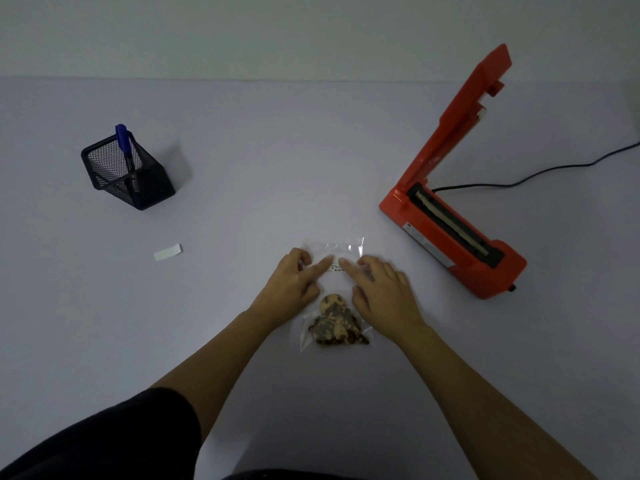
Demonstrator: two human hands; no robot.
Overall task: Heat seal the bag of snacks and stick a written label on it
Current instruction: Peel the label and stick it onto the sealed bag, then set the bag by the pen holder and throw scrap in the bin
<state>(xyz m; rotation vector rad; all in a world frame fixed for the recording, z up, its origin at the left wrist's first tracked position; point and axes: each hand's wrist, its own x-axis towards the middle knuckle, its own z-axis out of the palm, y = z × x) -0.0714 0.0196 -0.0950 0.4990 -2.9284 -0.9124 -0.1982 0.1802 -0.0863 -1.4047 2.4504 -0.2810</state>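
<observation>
A clear plastic bag [341,249] lies flat on the table in front of me, with brown cookies [334,322] bunched at its near end. A small white label with dark writing [336,268] sits on the bag's upper half. My left hand [294,280] rests on the bag's left side, its forefinger stretched onto the label. My right hand [382,287] lies on the right side, forefinger pointing at the same label from the other side. The fingers of both hands are straight and press down.
A red heat sealer [450,216] stands to the right with its arm raised and a black cable [554,168] running off right. A black mesh pen holder [128,174] with a blue pen [124,143] is far left. A white paper strip [168,252] lies left of the bag.
</observation>
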